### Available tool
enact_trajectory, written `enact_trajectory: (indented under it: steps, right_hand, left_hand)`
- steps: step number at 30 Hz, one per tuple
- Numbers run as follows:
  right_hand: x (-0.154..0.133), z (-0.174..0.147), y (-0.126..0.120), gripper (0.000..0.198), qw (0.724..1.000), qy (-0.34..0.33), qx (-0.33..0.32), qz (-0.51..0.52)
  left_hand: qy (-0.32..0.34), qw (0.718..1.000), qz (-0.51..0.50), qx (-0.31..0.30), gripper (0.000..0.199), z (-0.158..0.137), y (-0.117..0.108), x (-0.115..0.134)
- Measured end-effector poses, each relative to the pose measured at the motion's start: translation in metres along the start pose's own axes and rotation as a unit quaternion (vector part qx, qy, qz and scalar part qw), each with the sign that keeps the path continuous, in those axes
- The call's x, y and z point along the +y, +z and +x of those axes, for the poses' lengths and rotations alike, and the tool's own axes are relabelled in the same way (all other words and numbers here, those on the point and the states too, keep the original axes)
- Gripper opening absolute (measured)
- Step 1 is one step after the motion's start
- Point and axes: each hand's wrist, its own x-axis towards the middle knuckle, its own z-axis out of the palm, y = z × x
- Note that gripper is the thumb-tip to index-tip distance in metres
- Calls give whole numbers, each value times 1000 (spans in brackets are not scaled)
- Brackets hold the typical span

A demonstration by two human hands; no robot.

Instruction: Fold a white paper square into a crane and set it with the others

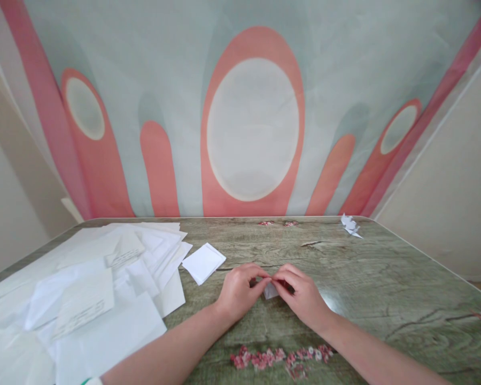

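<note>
Patterned backdrop [176, 53], wood-grain table [385, 283]; left hand [241, 289] and right hand [300, 295] meet at a small white paper [270, 292].
Small white paper sits mid-table, near side, partly hidden by fingers; can't tell if its lower edge touches the surface. Both hands nearly closed, thumb and index tips pinched together at its top edge, other fingers curled; nothing else held. Step in hand, judging by the grip: fine fingertip work, maybe folding or creasing. Next move calls for a steady pinch on both sides and lined-up edges; piece is small, could slip. Square white paper [204, 263] lies left of the hands, just beside a large paper pile [132, 321]. Folded white scrap [350, 225] at far right, well apart. Pink flowers [260, 357] between forearms.
</note>
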Motion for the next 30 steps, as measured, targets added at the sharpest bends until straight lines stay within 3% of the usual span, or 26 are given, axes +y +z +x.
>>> enact_trajectory:
  steps: [30]
  right_hand:
    - [10,-1,1,17,995,38,-53,-79]
  left_hand:
    - [10,997,57,-52,19,0,3,1]
